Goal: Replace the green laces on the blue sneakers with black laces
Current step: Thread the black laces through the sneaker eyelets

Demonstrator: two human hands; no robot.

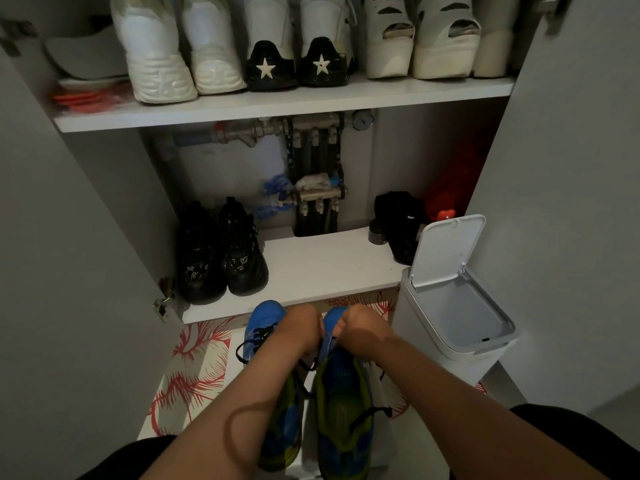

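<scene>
The two blue sneakers with green insides (343, 393) stand side by side on the floor, on the red and white patterned mat (194, 372). Their toes point at the front edge of the white bottom shelf (311, 268). The sneaker far from the tall white plastic bin with its lid up (450, 317) already has a thin black lace (262, 332) crossing over its top. No green lace shows anywhere. The left hand (301, 329) and the right hand (362, 332) are close together over the sneaker next to the bin, right at its blue tongue (325, 346). The fingers of both hands curl under and face away, so I cannot tell if they pinch the lace, the tongue, or nothing. This looks like the late part of the job: threading or pulling tight on the second sneaker. Some things could go wrong. A loose black end (370, 412) hangs by the side of this sneaker, and a hard pull from the top could drag it back out of its hole. The light is dim and the hands hide the holes, so a hole could be missed or the lace could twist. One end could also come out much longer than the other — then the bow would not tie well. If the sneaker tips while it is tugged, it could bump the bin.
</scene>
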